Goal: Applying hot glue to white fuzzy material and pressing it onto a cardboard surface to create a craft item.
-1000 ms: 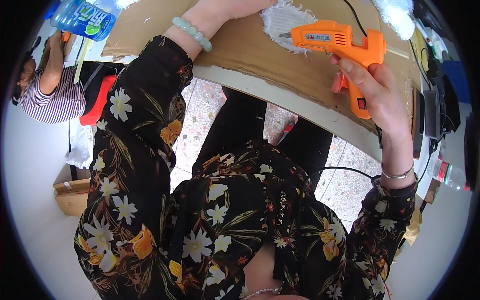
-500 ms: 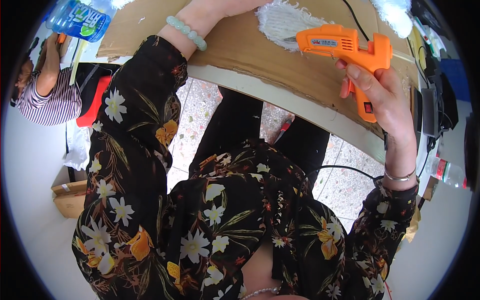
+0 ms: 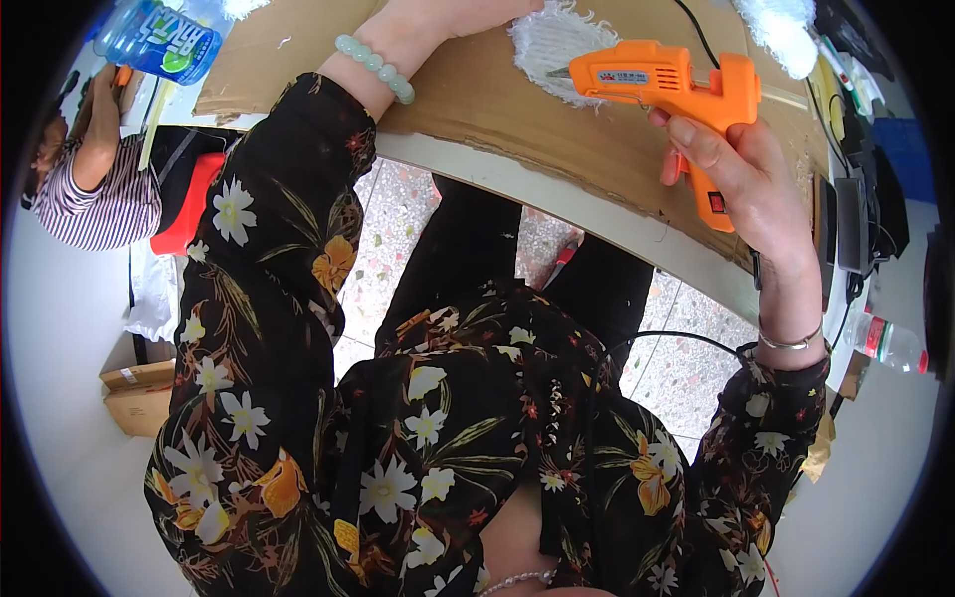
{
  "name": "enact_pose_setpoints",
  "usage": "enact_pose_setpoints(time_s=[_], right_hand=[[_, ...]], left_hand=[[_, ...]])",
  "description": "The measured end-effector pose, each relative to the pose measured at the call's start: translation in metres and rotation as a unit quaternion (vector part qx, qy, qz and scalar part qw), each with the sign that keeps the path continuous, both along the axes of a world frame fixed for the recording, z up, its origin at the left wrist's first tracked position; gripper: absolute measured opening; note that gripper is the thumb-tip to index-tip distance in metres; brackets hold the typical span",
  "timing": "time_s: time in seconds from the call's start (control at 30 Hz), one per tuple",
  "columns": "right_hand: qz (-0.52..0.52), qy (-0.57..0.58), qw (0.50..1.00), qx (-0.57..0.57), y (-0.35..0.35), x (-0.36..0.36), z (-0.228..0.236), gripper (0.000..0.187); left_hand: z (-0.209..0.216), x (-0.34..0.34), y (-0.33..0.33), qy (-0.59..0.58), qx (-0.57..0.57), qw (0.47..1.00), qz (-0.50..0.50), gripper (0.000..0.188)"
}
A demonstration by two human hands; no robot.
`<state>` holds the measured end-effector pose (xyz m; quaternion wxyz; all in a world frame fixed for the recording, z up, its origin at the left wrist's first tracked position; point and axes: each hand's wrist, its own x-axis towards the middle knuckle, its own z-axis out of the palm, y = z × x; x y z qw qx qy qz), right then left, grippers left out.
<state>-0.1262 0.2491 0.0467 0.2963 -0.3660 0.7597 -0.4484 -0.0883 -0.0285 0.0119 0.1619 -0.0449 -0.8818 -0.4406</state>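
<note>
An orange glue gun [image 3: 686, 90] is gripped by its handle in my right hand [image 3: 751, 179]. Its metal nozzle points left, over a white piece with frayed, fluffy edges [image 3: 542, 50] lying on the brown cardboard [image 3: 468, 104]. At the top edge of the view my left hand [image 3: 482, 15] reaches to the left rim of the white piece. Its fingers are mostly cut off by the picture's edge, so their grip does not show. A pale green bead bracelet circles that wrist.
A blue-labelled bottle [image 3: 159, 42] stands at the upper left. Beyond it sits a co-worker in a striped shirt [image 3: 104, 194]. Another fluffy white piece [image 3: 781, 35] lies at the upper right. A black cable [image 3: 701, 35] crosses the cardboard, and a clear bottle [image 3: 890, 343] is at far right.
My right hand has carried the glue gun slightly left and up, bringing its nozzle further over the white piece. My left hand has barely shifted.
</note>
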Motion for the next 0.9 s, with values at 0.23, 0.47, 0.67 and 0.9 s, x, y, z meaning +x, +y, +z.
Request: enact_pose_setpoints(time_s=[0.23, 0.47, 0.67, 0.9], right_hand=[[0.007, -0.001, 1.000, 0.005, 0.007, 0.001, 0.008, 0.031], [-0.048, -0.015, 0.998, -0.035, 0.013, -0.006, 0.014, 0.046], [-0.165, -0.245, 0.918, -0.265, -0.014, -0.010, -0.019, 0.039], [-0.177, -0.312, 0.870, -0.339, -0.049, -0.022, -0.028, 0.032]], left_hand=[[0.003, 0.001, 0.001, -0.014, -0.005, 1.000, 0.013, 0.048], [0.015, 0.034, 0.004, 0.079, 0.037, 0.996, 0.036, 0.042], [0.009, 0.073, 0.000, 0.219, -0.399, 0.889, 0.040, 0.035], [0.004, 0.074, 0.024, 0.261, -0.473, 0.841, -0.027, 0.018]])
